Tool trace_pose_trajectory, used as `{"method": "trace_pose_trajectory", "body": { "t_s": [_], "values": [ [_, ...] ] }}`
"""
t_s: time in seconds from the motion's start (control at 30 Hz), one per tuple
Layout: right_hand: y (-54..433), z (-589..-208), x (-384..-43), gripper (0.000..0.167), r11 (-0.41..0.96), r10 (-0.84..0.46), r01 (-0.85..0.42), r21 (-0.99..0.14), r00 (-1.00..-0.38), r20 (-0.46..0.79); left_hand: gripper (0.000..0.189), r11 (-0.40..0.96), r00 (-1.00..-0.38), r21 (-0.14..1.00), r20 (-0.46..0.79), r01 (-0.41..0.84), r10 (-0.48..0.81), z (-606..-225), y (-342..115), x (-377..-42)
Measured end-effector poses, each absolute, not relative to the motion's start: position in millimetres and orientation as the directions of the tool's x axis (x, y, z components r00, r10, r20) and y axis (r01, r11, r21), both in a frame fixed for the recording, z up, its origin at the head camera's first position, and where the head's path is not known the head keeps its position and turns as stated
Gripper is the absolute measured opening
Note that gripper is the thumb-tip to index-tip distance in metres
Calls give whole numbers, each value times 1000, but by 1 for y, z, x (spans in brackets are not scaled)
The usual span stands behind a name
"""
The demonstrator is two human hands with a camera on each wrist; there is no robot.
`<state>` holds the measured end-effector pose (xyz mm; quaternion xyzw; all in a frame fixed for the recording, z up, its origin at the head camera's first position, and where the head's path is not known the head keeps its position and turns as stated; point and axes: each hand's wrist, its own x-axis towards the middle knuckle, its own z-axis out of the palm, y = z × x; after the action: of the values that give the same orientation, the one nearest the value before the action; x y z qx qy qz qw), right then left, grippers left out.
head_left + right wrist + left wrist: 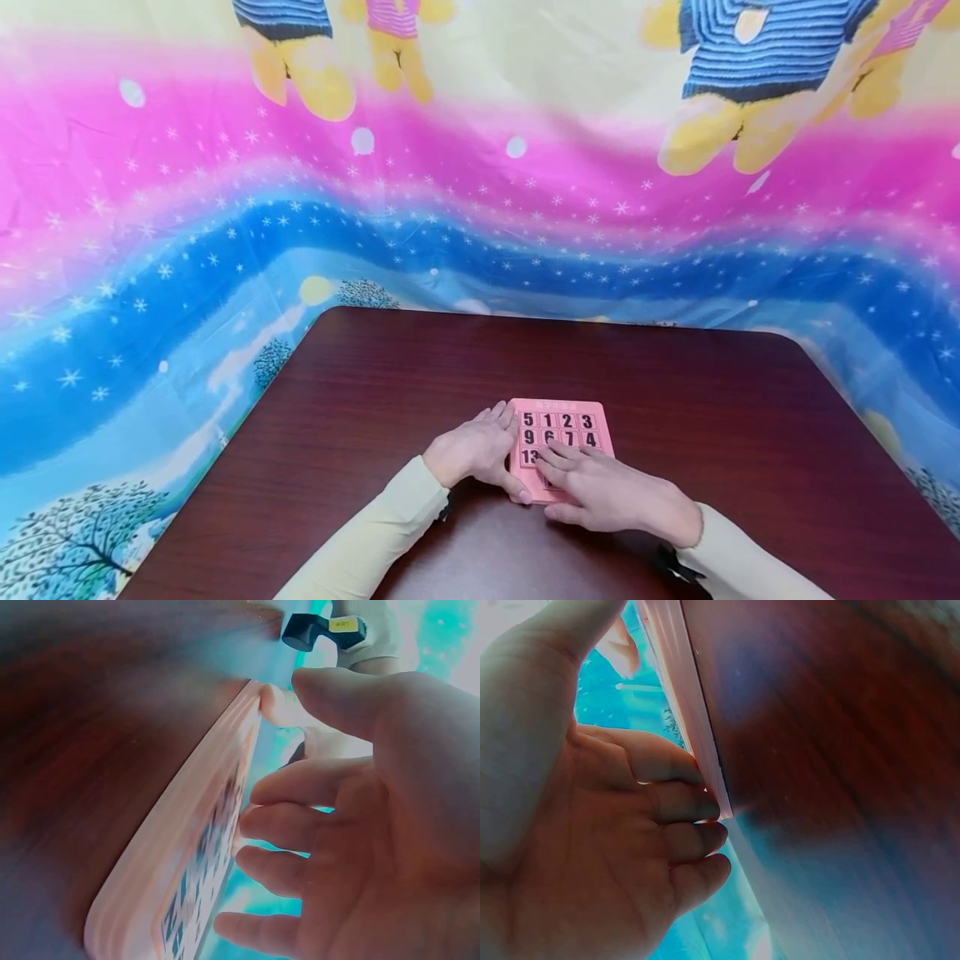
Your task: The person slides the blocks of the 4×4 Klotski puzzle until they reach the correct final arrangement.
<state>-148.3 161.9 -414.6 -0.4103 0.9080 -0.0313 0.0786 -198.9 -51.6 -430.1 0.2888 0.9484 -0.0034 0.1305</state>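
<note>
A pink sliding number puzzle (pixel 558 406) lies flat on the dark brown table. Its visible tiles read 5, 1, 2, 3 on top, then 9, 6, 7, 4, with 13 below. My left hand (pixel 480 446) rests along the left side, its thumb at the near left corner. In the left wrist view, some fingertips (pixel 705 802) touch the board's edge. My right hand (pixel 611 493) reaches over the lower right part with extended fingers, hiding the lower tiles. The right wrist view shows those fingers (pixel 277 825) over the number face; exact contact is unclear.
The dark wooden table (pixel 420 358) has rounded far corners. Behind and beside it hangs a colourful cloth (pixel 480 200) with snowflakes and cartoon figures. A black device (pixel 304 631) with a yellow label sits at the left wrist.
</note>
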Motion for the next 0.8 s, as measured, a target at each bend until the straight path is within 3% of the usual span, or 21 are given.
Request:
{"method": "trace_pose_trajectory", "body": {
  "t_s": [0.6,0.8],
  "values": [
    [149,-425,-152,66,668,-743,-736,-106,-654,-143,122,840,-802,79,-261,537,537,-431,-54,-198],
    [149,-426,-137,65,641,-766,-767,-30,-637,-89,122,832,-797,73,-254,549,548,-430,-53,-198]
  ]
}}
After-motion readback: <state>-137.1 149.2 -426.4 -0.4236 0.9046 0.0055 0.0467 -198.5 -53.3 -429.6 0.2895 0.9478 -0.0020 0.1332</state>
